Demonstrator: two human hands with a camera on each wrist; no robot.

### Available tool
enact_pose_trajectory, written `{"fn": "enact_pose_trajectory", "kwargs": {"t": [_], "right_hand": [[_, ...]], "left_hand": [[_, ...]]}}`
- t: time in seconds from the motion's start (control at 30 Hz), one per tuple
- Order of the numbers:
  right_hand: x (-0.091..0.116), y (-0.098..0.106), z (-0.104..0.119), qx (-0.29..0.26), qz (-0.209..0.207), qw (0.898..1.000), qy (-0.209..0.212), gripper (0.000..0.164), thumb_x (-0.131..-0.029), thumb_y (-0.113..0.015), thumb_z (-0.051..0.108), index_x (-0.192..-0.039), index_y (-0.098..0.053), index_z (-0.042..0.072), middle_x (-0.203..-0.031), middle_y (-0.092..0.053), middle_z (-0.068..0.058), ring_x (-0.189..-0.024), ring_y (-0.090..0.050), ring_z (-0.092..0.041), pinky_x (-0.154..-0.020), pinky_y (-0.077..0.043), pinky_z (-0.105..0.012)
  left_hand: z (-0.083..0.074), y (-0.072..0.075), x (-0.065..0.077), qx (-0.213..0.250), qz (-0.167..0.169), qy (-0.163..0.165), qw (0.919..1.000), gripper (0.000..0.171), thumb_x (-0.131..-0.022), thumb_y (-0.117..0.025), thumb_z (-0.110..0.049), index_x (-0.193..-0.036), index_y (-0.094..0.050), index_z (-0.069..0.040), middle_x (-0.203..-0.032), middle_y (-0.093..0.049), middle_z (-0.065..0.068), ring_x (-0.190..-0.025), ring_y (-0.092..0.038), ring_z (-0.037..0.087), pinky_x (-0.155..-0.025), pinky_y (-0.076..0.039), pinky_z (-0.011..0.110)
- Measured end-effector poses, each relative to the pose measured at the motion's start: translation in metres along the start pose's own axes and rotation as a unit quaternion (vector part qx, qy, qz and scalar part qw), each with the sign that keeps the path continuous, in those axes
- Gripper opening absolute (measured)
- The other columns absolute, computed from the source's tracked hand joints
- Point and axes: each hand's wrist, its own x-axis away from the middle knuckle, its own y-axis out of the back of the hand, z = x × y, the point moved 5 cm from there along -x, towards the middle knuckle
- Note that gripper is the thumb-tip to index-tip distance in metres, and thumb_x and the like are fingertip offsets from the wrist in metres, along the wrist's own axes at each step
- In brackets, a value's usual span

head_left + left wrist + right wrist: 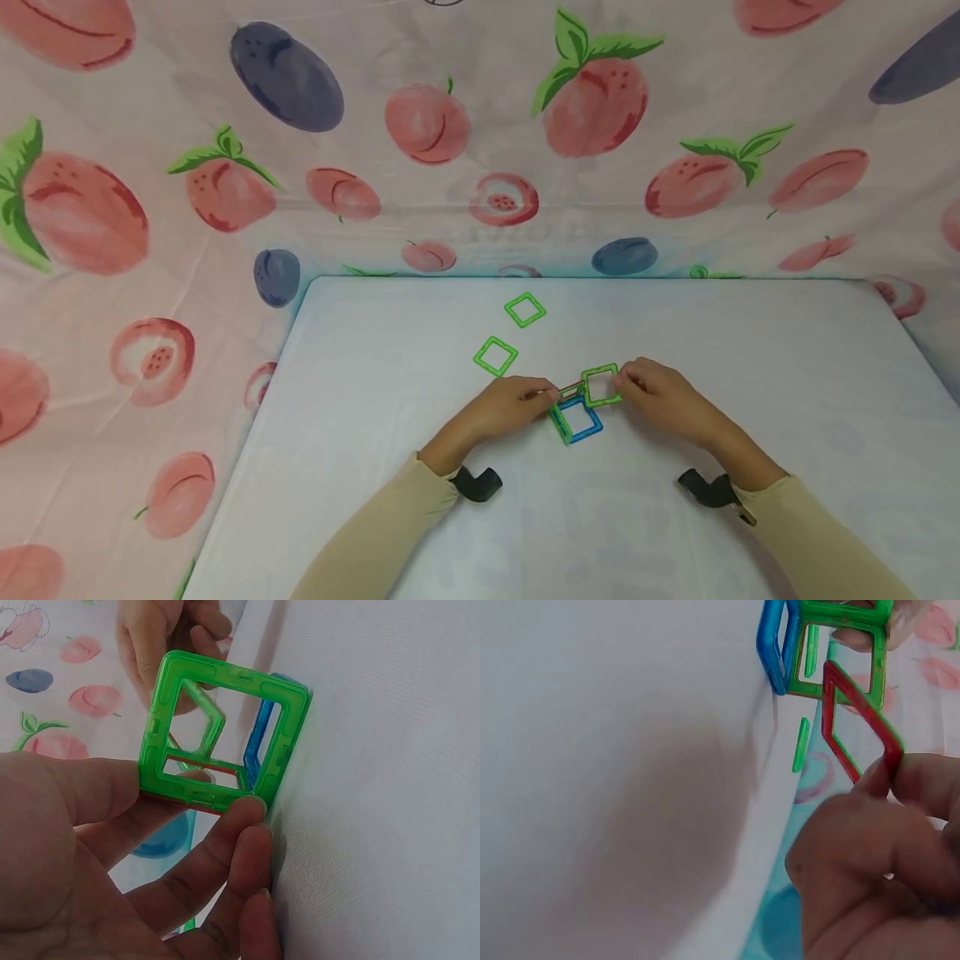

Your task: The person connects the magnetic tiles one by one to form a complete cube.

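Square magnetic tiles with hollow centres lie about the hands. A blue tile (pixel 587 434) lies flat on the table. Along its left side stands a green tile (pixel 154 742), and a second upright tile (pixel 880 664), green with red, meets it at the back. My left hand (pixel 517 400) grips these upright tiles at their corner, thumb on one side and fingers on the other. Between thumb and fingers, my right hand (pixel 663 400) pinches a green tile with a red face (pixel 866 705), tilted beside the blue tile's right side. Whether it touches the others I cannot tell.
Two loose green tiles lie flat farther back, one near the left hand (pixel 505 346) and one beyond it (pixel 514 317). A fruit-printed cloth (pixel 427 192) hangs behind the white table (pixel 360 350) and at its left. Dark wrist mounts (pixel 478 484) sit under both sleeves.
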Motion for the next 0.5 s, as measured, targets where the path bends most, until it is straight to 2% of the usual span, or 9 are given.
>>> {"fn": "enact_pose_trajectory", "kwargs": {"t": [0.1, 0.2, 0.37, 0.5], "right_hand": [[0.000, 0.002, 0.008, 0.081, -0.039, 0.995, 0.042, 0.023, -0.105, -0.057, 0.019, -0.083, -0.057, 0.012, -0.081, -0.046, -0.002, -0.075, -0.044, -0.015, -0.063, -0.037, -0.026], [0.000, 0.000, 0.012, 0.122, -0.042, 0.990, 0.058, 0.024, -0.102, -0.058, 0.012, -0.078, -0.056, 0.012, -0.077, -0.043, -0.001, -0.071, -0.041, -0.014, -0.062, -0.036, -0.025], [0.000, -0.006, 0.014, 0.140, -0.030, 0.987, 0.071, 0.024, -0.098, -0.058, 0.010, -0.074, -0.056, 0.014, -0.075, -0.045, 0.001, -0.071, -0.041, -0.012, -0.063, -0.036, -0.025], [0.000, -0.010, 0.019, 0.138, -0.040, 0.985, 0.097, 0.026, -0.098, -0.059, 0.009, -0.072, -0.056, 0.015, -0.074, -0.045, 0.003, -0.070, -0.042, -0.010, -0.063, -0.037, -0.024]], "left_hand": [[0.001, 0.000, 0.000, -0.002, 0.000, -0.001, 1.0000, 0.031, -0.107, -0.050, -0.040, -0.117, -0.074, -0.023, -0.080, -0.060, -0.008, -0.080, -0.053, 0.011, -0.073, -0.040, 0.028], [0.002, -0.001, -0.001, -0.002, -0.001, -0.002, 1.0000, 0.030, -0.107, -0.051, -0.039, -0.115, -0.074, -0.022, -0.079, -0.060, -0.008, -0.078, -0.052, 0.011, -0.072, -0.040, 0.028], [0.002, -0.001, -0.001, -0.007, -0.003, -0.004, 1.0000, 0.030, -0.107, -0.050, -0.039, -0.114, -0.074, -0.022, -0.079, -0.060, -0.008, -0.078, -0.053, 0.010, -0.072, -0.040, 0.028], [0.002, -0.002, -0.001, -0.009, -0.004, -0.006, 0.9999, 0.031, -0.107, -0.049, -0.040, -0.113, -0.074, -0.022, -0.079, -0.060, -0.008, -0.080, -0.054, 0.010, -0.073, -0.040, 0.028]]}}
